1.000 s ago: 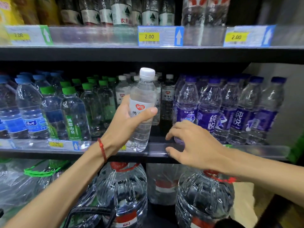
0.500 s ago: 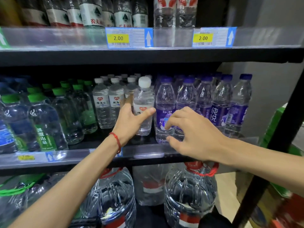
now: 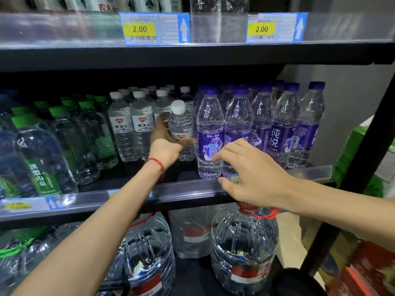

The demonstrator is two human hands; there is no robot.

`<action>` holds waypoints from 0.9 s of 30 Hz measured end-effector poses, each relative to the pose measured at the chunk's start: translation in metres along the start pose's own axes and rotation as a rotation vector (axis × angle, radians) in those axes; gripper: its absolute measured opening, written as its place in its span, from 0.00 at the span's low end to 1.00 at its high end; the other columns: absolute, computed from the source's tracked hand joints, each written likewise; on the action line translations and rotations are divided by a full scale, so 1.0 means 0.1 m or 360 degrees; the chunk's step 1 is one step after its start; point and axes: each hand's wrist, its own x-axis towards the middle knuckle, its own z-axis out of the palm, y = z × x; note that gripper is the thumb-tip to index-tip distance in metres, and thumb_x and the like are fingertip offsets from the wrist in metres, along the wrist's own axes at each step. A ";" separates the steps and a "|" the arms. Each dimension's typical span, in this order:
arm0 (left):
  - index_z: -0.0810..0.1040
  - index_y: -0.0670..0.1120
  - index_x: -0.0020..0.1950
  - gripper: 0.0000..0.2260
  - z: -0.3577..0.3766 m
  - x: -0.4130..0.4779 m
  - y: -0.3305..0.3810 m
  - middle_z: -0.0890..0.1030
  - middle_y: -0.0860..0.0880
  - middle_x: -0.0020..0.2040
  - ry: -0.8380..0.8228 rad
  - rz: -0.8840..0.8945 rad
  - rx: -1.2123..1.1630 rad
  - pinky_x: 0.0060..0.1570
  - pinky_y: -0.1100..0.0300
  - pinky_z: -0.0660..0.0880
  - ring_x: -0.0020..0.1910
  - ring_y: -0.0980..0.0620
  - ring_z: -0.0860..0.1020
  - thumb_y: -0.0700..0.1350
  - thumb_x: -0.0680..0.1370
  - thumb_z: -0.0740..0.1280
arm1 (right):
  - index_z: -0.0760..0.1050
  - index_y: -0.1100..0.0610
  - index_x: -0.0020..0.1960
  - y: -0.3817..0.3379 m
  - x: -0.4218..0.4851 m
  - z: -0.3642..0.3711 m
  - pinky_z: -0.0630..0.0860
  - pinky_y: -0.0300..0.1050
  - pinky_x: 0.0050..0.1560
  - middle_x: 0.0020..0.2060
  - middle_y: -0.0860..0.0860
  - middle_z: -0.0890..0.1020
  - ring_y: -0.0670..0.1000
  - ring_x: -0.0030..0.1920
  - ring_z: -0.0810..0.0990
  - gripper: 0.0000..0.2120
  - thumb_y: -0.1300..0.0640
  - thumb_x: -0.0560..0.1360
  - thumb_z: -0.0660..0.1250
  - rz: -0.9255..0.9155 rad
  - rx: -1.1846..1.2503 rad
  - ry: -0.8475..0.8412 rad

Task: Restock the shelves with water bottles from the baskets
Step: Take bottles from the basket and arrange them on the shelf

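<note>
1. Wrapped the left fingers (image 3: 160, 122) round the far side of the white-capped bottle (image 3: 181, 124), with the thumb laid across its front just under the red logo; gripped it firmly in the left hand (image 3: 165, 146).
2. Held that bottle upright over the middle shelf (image 3: 188, 192), set back from the front rail, base low near the shelf board; could not tell whether it rested there.
3. Wore a red band (image 3: 157, 164) on the left wrist, just below the bottle.
4. Showed the right fingers (image 3: 221, 155) loosely curved and apart, gripping nothing, with the right hand (image 3: 254, 178) below and right of the bottle; could not tell whether the index tip touched anything.
5. Found a purple-labelled bottle (image 3: 210, 135) just right of the held bottle, heading rows of the same kind.
6. Found matching white-capped bottles (image 3: 123, 129) just left of it, and green-capped bottles (image 3: 40, 146) further left.
7. Noted large jugs (image 3: 243, 242) with red handles on the shelf beneath it.
8. Noted price tags (image 3: 154, 28) reading 2.00 on the rail above it.
</note>
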 end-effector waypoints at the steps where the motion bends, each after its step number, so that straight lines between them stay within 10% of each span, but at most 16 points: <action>1: 0.69 0.47 0.67 0.34 0.01 0.01 -0.01 0.79 0.56 0.52 0.0029 0.0018 0.0043 0.56 0.58 0.78 0.48 0.62 0.78 0.39 0.66 0.83 | 0.75 0.51 0.69 -0.01 0.00 0.01 0.74 0.49 0.60 0.59 0.45 0.78 0.49 0.63 0.70 0.22 0.47 0.77 0.69 -0.0003 -0.0010 -0.0002; 7: 0.71 0.45 0.70 0.39 0.08 0.11 0.04 0.76 0.43 0.68 0.0193 0.0112 0.0349 0.66 0.43 0.76 0.65 0.42 0.77 0.48 0.64 0.85 | 0.76 0.51 0.68 -0.02 -0.05 0.01 0.74 0.51 0.60 0.58 0.46 0.78 0.50 0.62 0.71 0.21 0.47 0.77 0.68 -0.0020 -0.0039 -0.0029; 27: 0.63 0.41 0.79 0.49 0.12 0.22 -0.08 0.72 0.42 0.72 0.0139 0.0216 0.0752 0.71 0.54 0.69 0.70 0.42 0.72 0.38 0.64 0.84 | 0.77 0.51 0.66 0.01 -0.07 0.10 0.74 0.53 0.62 0.58 0.45 0.79 0.50 0.62 0.71 0.19 0.48 0.77 0.69 -0.0040 0.0000 -0.0013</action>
